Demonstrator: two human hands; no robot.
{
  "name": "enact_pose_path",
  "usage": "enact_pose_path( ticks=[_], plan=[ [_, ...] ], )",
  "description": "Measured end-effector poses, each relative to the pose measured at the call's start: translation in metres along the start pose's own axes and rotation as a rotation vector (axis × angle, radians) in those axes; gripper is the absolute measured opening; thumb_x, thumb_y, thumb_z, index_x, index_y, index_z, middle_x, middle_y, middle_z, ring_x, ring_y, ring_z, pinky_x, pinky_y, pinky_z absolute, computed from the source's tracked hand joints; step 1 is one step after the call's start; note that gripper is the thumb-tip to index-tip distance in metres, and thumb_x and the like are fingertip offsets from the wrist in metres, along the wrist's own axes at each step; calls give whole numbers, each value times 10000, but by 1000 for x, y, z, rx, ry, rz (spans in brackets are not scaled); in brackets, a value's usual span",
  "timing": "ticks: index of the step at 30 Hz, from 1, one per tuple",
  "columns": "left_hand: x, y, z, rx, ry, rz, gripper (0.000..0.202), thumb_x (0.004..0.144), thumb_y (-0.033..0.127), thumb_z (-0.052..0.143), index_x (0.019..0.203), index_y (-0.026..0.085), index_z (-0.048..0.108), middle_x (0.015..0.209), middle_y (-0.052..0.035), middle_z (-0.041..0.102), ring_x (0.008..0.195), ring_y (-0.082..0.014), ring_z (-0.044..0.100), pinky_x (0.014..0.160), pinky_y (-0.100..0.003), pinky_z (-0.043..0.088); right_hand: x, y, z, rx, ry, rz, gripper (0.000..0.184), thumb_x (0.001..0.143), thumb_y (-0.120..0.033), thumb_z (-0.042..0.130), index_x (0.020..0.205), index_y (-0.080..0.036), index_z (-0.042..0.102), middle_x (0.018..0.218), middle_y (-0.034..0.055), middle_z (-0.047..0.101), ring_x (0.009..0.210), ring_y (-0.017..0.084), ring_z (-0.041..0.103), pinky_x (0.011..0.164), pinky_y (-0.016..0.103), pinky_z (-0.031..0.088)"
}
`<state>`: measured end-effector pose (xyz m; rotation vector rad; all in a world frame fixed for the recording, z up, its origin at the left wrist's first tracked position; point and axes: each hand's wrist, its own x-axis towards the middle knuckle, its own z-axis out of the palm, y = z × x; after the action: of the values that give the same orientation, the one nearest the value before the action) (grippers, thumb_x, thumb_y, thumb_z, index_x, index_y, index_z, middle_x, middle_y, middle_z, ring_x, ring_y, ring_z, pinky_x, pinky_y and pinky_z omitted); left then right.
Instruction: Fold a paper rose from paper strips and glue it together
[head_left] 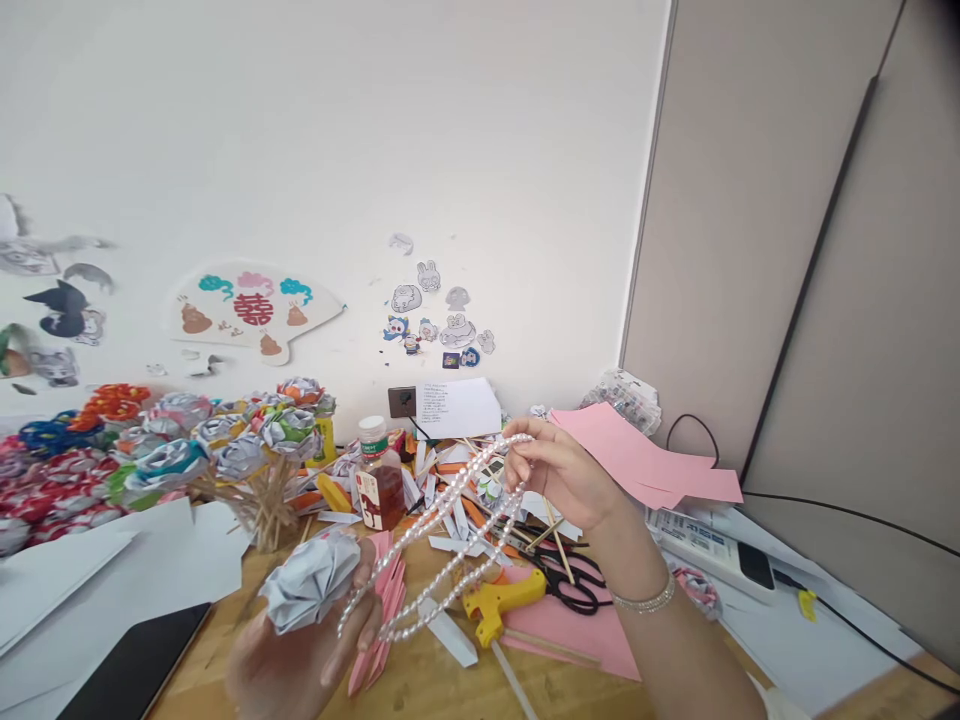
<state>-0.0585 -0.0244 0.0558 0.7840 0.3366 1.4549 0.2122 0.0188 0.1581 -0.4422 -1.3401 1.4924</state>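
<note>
A folded white paper flower (313,580) rests in my left hand (289,665), whose fingers curl round its underside. My right hand (564,472) pinches a long string of white pearl beads (442,505), raised over the table. Its loops hang slackly down to the left, and their lower end reaches the fingers of my left hand by the flower. Under the beads lie pink paper strips (381,610) and a yellow hot glue gun (504,602) with a glue stick in its rear. Black-handled scissors (574,580) are beneath my right forearm.
Finished paper flowers on sticks (266,470) crowd the left side. A bottle of amber liquid (380,480) stands behind the hands amid paper scraps. White sheets and a dark tablet-like slab (139,665) lie front left; a power strip (705,550) with cables is at right.
</note>
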Motion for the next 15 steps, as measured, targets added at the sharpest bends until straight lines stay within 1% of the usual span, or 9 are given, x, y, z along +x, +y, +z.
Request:
enact_pose_path(
  ticks=[3,5,8,9,11,12,13,14,15],
  plan=[
    [1,1,8,54,-104,2,410,580,424,754,943,248,679,775,-27,665,344,-100,498,441,-329,521,-1,-1,0,5,-7,20,208,700,-146,581,906,-173,574,497,-97,487,400,44,295,474,194,374],
    [2,2,10,57,-84,23,412,567,410,767,936,250,682,783,-29,661,417,-122,532,423,-305,517,-1,-4,-4,2,4,30,264,670,-106,549,923,-177,568,479,-116,438,386,38,199,438,178,330],
    [4,3,8,38,11,79,470,491,384,809,924,246,689,819,-43,668,598,-187,601,461,-306,550,0,-8,-13,29,57,-14,287,620,-97,539,893,-179,570,442,-119,391,396,54,242,469,191,361],
    [5,3,6,34,34,84,491,466,378,821,918,236,692,823,-48,671,646,-205,609,504,-328,572,1,-9,-15,49,75,-36,282,605,-101,543,875,-178,571,431,-117,379,407,60,265,488,196,373],
    [6,3,0,36,46,46,524,445,368,831,924,209,694,810,-55,671,669,-213,613,624,-395,599,2,-8,-17,88,81,-63,273,589,-107,558,853,-177,573,418,-118,349,423,65,275,497,188,363],
    [6,2,-3,26,49,31,528,455,376,829,937,210,691,806,-53,669,701,-223,619,701,-428,595,3,-7,-16,104,66,-59,281,589,-108,565,861,-177,574,420,-120,338,425,63,260,486,179,341],
    [6,1,-5,12,46,30,511,467,395,825,928,220,691,813,-51,671,723,-233,627,721,-443,591,2,-6,-15,116,38,-47,301,594,-108,570,887,-177,574,432,-120,350,425,60,239,469,172,310],
    [6,0,-7,6,36,11,486,485,401,818,921,230,689,827,-51,671,738,-240,634,714,-438,591,2,-5,-13,123,-2,-27,336,604,-110,572,933,-179,571,460,-111,396,424,56,217,451,168,278],
    [5,-1,-7,8,13,-5,460,512,405,806,923,237,687,827,-48,667,717,-234,637,673,-414,593,1,-4,-10,124,-52,-1,378,620,-114,570,992,-182,562,512,-93,472,423,52,198,436,170,247]
  ],
)
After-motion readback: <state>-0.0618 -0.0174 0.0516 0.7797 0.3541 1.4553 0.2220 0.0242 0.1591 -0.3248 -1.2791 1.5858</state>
